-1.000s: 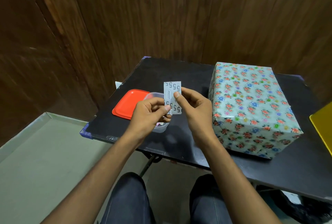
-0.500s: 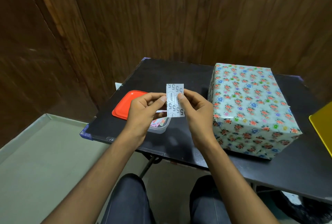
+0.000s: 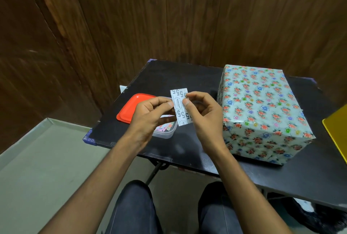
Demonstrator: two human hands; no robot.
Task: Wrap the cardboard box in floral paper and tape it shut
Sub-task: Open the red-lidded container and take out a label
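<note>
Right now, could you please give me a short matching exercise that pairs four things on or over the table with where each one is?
Things:
1. wrapped box
2. red lid
3. clear container
4. printed strip

Places:
A. pinched between left hand and right hand
B. on the table's right side
C. below the hands
D. at the left edge, flat

Pairs: 1-B, 2-D, 3-C, 4-A

floral box (image 3: 262,110), red lid (image 3: 131,108)
</note>
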